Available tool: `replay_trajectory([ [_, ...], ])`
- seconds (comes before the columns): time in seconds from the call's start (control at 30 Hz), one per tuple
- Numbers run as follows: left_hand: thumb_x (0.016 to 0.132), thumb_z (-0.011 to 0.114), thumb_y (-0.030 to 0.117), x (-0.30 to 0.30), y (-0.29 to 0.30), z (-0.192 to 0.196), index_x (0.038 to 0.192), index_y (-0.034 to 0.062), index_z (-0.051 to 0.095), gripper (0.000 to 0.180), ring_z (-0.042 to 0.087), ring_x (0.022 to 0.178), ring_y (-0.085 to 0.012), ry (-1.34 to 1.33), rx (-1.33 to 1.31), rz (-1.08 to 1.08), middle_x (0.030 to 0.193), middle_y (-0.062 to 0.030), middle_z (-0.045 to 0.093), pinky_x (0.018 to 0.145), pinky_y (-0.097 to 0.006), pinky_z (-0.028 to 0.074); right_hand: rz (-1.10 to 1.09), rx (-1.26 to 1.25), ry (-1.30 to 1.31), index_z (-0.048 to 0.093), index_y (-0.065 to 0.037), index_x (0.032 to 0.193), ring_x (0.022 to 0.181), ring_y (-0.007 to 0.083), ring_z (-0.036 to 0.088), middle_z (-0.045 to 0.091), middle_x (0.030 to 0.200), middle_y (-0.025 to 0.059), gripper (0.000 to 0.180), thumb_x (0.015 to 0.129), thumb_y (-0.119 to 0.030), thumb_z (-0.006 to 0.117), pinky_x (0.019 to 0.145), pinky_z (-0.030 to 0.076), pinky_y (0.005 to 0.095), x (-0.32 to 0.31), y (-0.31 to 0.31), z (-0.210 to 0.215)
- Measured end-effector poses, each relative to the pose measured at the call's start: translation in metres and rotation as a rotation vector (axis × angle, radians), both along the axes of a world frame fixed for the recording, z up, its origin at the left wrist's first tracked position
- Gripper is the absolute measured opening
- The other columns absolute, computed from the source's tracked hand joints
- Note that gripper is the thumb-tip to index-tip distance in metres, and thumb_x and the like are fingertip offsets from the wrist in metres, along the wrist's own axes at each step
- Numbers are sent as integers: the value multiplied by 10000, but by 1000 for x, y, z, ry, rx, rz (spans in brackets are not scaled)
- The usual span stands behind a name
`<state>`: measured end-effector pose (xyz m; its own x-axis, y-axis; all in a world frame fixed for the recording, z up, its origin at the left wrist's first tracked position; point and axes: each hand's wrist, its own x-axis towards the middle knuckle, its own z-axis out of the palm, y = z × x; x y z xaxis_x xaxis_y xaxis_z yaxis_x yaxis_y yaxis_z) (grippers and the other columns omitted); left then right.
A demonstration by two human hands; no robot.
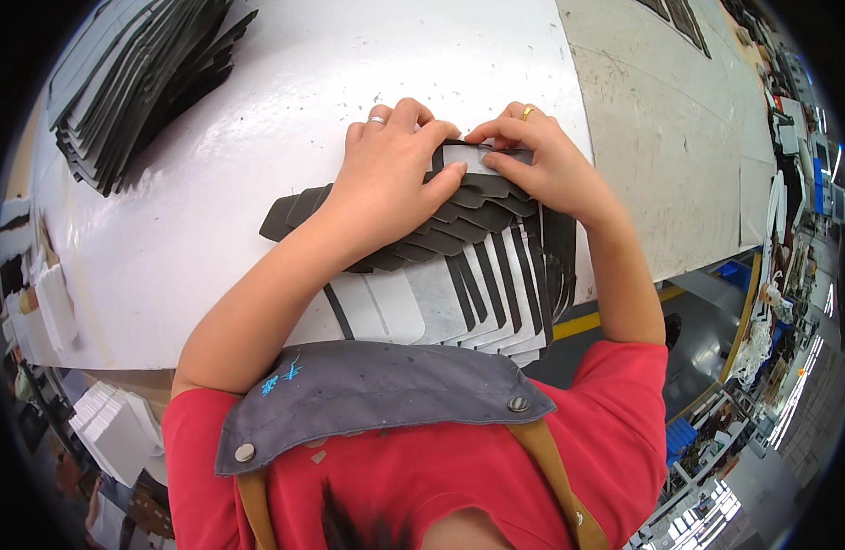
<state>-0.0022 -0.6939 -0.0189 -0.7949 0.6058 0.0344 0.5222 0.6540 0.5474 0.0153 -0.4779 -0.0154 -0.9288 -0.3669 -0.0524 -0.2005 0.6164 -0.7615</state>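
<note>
My left hand [390, 170] is curled at the top edge of a white panel with a black border [465, 159], its thumb and index finger closing on the near corner. From the other side my right hand [541, 160] pinches the same dark edge between thumb and fingers. Below them lie rows of overlapping dark grey flaps [445, 229], partly covered by my left hand and forearm. Fanned out nearer my body are several white panels with black strips [477, 293]. What the fingertips press together is partly hidden.
At the far left of the white table [294, 82] stands a tall fanned pile of black-edged panels [143, 92]. A greyish board surface [670, 137] adjoins on the right. White stacked sheets [115, 431] sit below the left edge; a yellow-edged frame [748, 312] is at right.
</note>
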Motion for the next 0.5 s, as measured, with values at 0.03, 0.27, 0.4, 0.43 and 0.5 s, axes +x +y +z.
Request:
replay_trajectory([
  [0.03,867,611,281,0,0,1,1123,89,630,321,506,1059,-294,-10,15,2,1106,-108,559,923,-418,369,-7,23,34,696,-110,998,879,186,547,577,891,40,184,824,-91,641,903,369,328,2,0,-1],
  [0.27,897,590,222,6,-4,3,1085,113,658,227,531,992,-240,148,-23,-48,1052,-36,597,900,-392,365,23,256,374,715,-120,947,907,181,533,611,933,13,183,814,-36,621,891,332,347,16,-7,0],
  [0.4,901,584,212,10,-4,1,1075,111,657,214,540,991,-238,250,-83,-73,1042,-30,601,891,-388,373,91,291,482,713,-102,948,947,176,550,640,975,17,204,800,-6,610,891,336,347,21,-10,2],
  [0.43,900,586,212,9,-4,1,1072,107,654,212,540,994,-240,240,-66,-70,1046,-34,601,889,-387,374,86,273,469,709,-99,963,959,177,554,641,977,18,215,797,-5,612,893,336,347,20,-10,2],
  [0.5,899,590,213,10,-5,0,1070,98,646,214,540,996,-245,212,-34,-42,1050,-42,599,883,-387,378,76,236,443,701,-94,994,983,179,563,642,981,18,238,790,-4,614,898,338,349,19,-10,1],
])
